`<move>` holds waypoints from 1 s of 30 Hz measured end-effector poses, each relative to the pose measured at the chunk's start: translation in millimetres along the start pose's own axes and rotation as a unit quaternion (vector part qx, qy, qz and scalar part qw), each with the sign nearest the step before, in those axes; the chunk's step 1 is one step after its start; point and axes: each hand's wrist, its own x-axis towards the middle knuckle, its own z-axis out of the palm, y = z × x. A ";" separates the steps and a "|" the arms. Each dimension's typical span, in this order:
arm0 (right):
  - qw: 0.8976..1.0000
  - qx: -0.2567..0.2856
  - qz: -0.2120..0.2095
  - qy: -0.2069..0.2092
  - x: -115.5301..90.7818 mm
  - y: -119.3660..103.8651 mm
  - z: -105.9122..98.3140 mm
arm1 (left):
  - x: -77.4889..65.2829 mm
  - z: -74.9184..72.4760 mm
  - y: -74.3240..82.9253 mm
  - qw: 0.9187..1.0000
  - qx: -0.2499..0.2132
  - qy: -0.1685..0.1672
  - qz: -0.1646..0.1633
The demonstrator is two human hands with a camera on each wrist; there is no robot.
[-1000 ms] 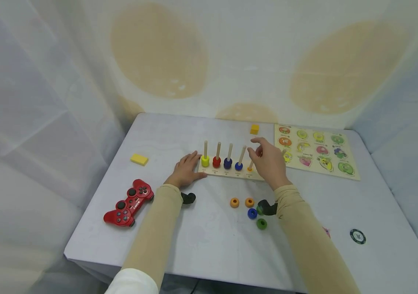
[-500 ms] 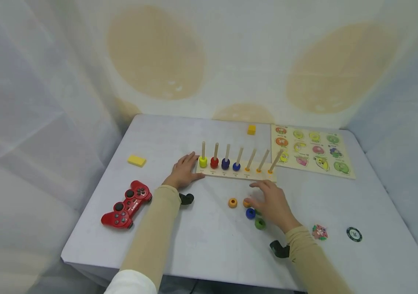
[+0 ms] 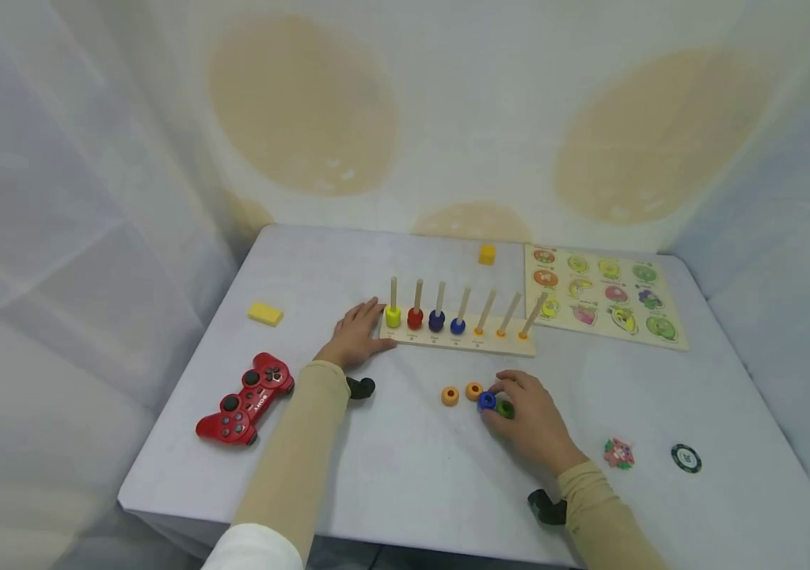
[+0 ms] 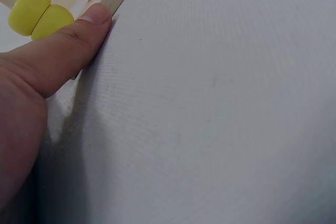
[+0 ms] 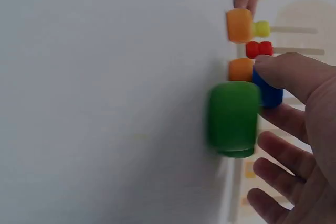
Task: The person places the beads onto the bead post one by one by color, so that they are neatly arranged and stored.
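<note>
My right hand (image 3: 529, 419) pinches a blue bead (image 3: 486, 400) between thumb and index finger, the other fingers apart. In the right wrist view the thumb lies on the blue bead (image 5: 270, 90), beside green beads (image 5: 233, 116). One green bead (image 3: 505, 409) shows in the head view, close against the hand. Two orange beads (image 3: 450, 396) lie just left. My left hand (image 3: 356, 336) rests at the left end of a wooden peg board (image 3: 440, 339), fingers straight. Its thumb (image 4: 79, 38) touches the board's front edge, near the yellow beads (image 4: 39, 14).
The left pegs carry yellow, red (image 3: 415, 318), dark blue and blue beads. A red game controller (image 3: 248, 400) and yellow block (image 3: 265, 313) lie left; another block (image 3: 487, 254) sits behind. At right are a fruit puzzle board (image 3: 607, 297), pink flower piece (image 3: 619, 453) and round chip (image 3: 686, 457).
My right hand has come from the right-hand pegs down to the loose beads and taken hold of the blue one. The left hand stays at the board's end.
</note>
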 end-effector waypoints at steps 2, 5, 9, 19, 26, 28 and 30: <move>0.999 0.013 -0.012 0.028 8.5 -4.5 -7.8 | -0.1 0.9 -1.2 1.000 0.001 0.001 0.002; 0.993 0.022 -0.055 0.104 29.6 -15.6 -23.6 | -0.2 1.2 -2.0 1.000 0.000 0.005 0.004; 0.972 -0.004 -0.103 0.213 66.9 -35.6 -44.3 | -1.1 0.7 -2.4 1.000 -0.006 0.006 0.003; 0.973 -0.059 -0.055 0.217 117.1 -53.7 -62.1 | -2.3 2.4 -0.5 1.000 -0.009 -0.004 0.010; 0.979 -0.067 -0.050 0.188 121.8 -53.8 -66.6 | -2.5 -1.6 2.3 1.000 0.002 0.005 0.012; 0.981 -0.075 -0.049 0.174 122.2 -55.2 -67.9 | -2.8 -1.7 2.3 1.000 0.004 0.003 0.010; 0.982 -0.085 -0.049 0.159 122.2 -57.1 -69.9 | -2.8 -1.9 2.4 1.000 0.006 0.002 0.008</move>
